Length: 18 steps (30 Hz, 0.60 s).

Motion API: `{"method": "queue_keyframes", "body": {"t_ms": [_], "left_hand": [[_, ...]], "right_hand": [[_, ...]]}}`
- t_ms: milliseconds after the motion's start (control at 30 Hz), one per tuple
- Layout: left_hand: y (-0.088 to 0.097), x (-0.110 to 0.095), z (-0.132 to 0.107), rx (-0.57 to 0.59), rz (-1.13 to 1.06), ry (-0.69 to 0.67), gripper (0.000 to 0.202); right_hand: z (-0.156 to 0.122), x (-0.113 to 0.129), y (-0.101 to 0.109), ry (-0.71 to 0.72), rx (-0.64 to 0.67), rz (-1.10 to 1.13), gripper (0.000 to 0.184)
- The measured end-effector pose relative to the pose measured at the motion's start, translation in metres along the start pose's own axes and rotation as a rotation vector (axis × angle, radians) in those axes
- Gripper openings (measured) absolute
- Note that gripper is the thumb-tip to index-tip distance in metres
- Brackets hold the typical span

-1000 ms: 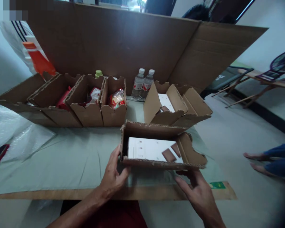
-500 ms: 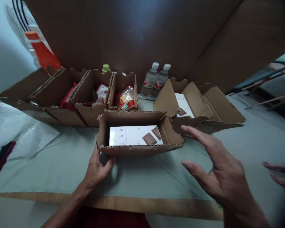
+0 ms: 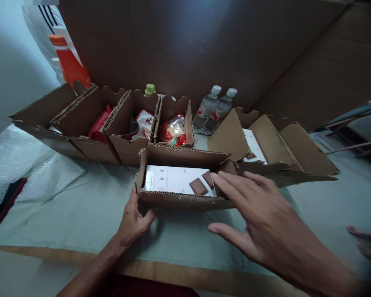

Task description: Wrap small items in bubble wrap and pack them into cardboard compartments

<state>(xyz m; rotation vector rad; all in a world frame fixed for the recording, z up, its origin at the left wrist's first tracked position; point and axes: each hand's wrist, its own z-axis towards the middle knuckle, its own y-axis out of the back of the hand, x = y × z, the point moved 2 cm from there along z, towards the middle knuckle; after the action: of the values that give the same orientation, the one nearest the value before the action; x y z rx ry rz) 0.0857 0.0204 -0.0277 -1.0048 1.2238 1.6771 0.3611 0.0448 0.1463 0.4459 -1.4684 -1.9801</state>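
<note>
A small open cardboard box [image 3: 185, 201] sits at the middle of the table, tilted toward me. Inside it lies a white carton [image 3: 173, 179] printed with brown chocolate squares. My left hand [image 3: 136, 225] is at the box's lower left corner; its thumb lies along the front and its other fingers are partly hidden by the box. Over the right end of the box is my right hand [image 3: 256, 210], holding nothing. Its fingers are stretched out, the tips at the carton's right end, and its thumb is apart in front of the box.
Behind, a row of cardboard bins [image 3: 95, 146] holds a red packet [image 3: 100, 123] and wrapped snacks [image 3: 174, 128]. Two water bottles [image 3: 214, 111] stand at the back. More bins [image 3: 262, 167] are on the right, one with a white carton [image 3: 254, 146]. Bubble wrap [image 3: 46, 173] lies left.
My right hand has moved left, from beside the box to over its right end, with fingertips at the carton. My left hand stays at the left corner. The view has shifted slightly.
</note>
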Motion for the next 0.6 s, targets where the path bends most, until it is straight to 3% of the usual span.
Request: {"method": "queue_keyframes", "body": {"t_ms": [100,167,300,400,467,600], "left_hand": [[0.007,0.002,-0.005,-0.027,0.000,0.063,0.071],[0.009,0.005,-0.006,-0.042,-0.005,0.112,0.070],[0.006,0.004,-0.002,-0.002,-0.037,0.121,0.063],[0.005,0.005,0.002,0.021,-0.064,0.138,0.059],[0.004,0.006,0.004,0.024,-0.078,0.152,0.058],[-0.002,0.001,0.010,0.039,-0.084,0.109,0.058]], "right_hand": [[-0.040,-0.012,-0.005,-0.240,-0.265,-0.009,0.050],[-0.063,-0.019,-0.024,-0.420,-0.353,0.075,0.044],[-0.086,-0.022,-0.069,-0.578,-0.533,0.317,0.057],[-0.091,-0.023,-0.089,-0.654,-0.678,0.496,0.074],[-0.091,-0.025,-0.097,-0.683,-0.609,0.563,0.076],[-0.083,-0.023,-0.112,-0.732,-0.301,0.560,0.054]]}}
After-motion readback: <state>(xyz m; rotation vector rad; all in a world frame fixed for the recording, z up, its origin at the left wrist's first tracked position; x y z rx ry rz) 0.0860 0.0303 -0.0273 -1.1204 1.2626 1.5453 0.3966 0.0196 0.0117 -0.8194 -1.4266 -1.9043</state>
